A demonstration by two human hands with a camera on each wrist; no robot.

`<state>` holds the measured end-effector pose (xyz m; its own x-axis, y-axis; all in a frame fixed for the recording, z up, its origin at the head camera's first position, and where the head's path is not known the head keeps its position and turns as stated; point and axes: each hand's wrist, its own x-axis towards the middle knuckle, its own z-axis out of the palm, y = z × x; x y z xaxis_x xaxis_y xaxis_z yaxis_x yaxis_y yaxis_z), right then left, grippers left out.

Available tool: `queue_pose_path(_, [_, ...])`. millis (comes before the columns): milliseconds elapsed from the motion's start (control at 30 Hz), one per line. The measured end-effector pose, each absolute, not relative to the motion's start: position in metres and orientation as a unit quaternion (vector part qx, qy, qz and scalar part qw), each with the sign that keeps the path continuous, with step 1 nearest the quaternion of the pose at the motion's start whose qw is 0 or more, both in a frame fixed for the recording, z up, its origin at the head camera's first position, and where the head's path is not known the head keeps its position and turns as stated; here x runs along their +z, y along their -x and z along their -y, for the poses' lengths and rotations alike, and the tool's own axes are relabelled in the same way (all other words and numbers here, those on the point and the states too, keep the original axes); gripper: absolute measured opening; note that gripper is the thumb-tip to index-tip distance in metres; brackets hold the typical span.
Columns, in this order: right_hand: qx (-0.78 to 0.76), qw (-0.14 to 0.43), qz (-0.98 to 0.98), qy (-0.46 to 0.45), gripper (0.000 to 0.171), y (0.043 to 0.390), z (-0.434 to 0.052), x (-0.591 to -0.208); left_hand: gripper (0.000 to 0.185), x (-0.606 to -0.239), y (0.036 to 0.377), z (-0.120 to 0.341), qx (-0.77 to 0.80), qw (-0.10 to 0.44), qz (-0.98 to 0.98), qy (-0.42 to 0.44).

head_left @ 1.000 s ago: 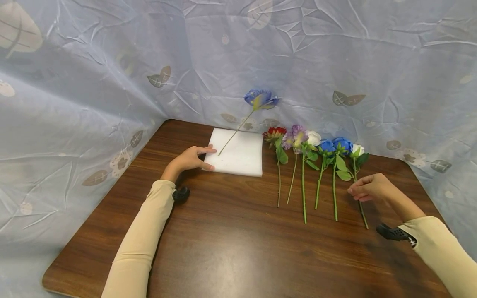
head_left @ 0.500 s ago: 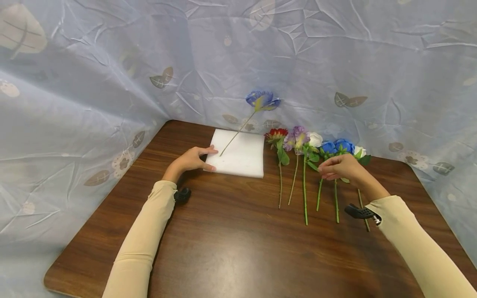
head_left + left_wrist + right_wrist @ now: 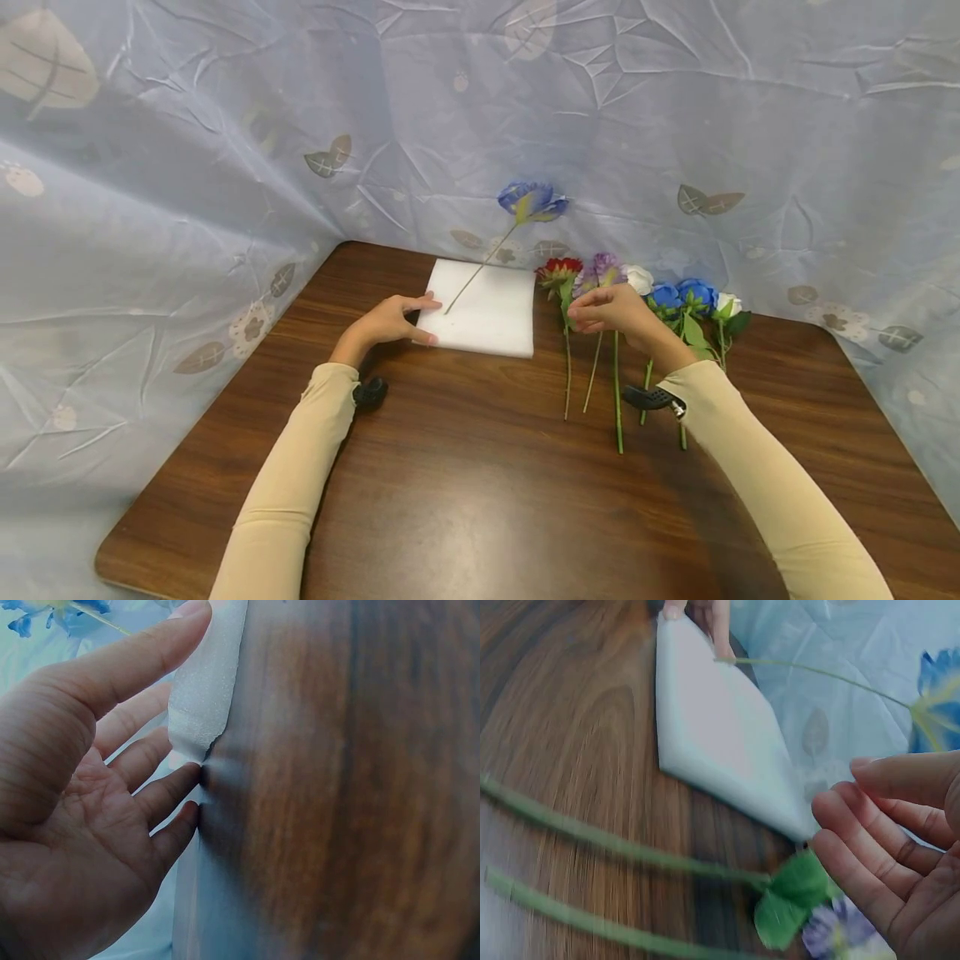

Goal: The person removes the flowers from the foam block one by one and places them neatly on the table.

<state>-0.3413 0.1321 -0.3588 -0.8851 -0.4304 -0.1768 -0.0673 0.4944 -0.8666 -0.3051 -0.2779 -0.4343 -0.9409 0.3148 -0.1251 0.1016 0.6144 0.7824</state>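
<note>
My left hand point(image 3: 387, 321) holds the left corner of a white foam block point(image 3: 491, 323), thumb at the front edge and fingers along the left side. In the left wrist view the foam point(image 3: 206, 690) shows between thumb and fingertips. A blue flower point(image 3: 529, 202) stands tilted to the right, its thin stem point(image 3: 480, 267) meeting the top of the block. My right hand point(image 3: 611, 310) hovers over the row of flowers, nearest the purple flower point(image 3: 604, 268) and red flower point(image 3: 559, 268). Its fingers point(image 3: 862, 862) are loosely bent with nothing between them.
To the right of the foam, a white flower point(image 3: 639, 279), blue roses point(image 3: 697, 296) and another white rose point(image 3: 727, 305) lie side by side, green stems toward me. Behind the wooden table point(image 3: 450, 500) hangs a patterned cloth point(image 3: 420, 100).
My right hand has moved left across the row, from the rightmost white rose to the purple and red flowers. The left hand stays on the foam block.
</note>
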Motion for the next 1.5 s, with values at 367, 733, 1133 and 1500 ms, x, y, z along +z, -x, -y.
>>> queue_pose_path(367, [-0.535,0.186,-0.803,0.187,0.029,0.348,-0.068,-0.369,0.076,-0.435,0.306,0.277,0.425,0.125,-0.889,-0.116])
queue_pose_path(733, [-0.595,0.185,-0.77,0.134,0.037,0.357,-0.017,-0.376,0.076,-0.435,0.306,0.279,0.423,0.128,-0.89,-0.114])
queue_pose_path(1133, [-0.648,0.17,-0.735,0.099,0.033,0.364,0.013,-0.39,0.076,-0.436,0.308,0.278,0.42,0.124,-0.892,-0.11])
queue_pose_path(1500, [-0.644,0.17,-0.739,0.1,0.029,0.362,0.035,-0.404,0.076,-0.437,0.309,0.279,0.422,0.124,-0.891,-0.114])
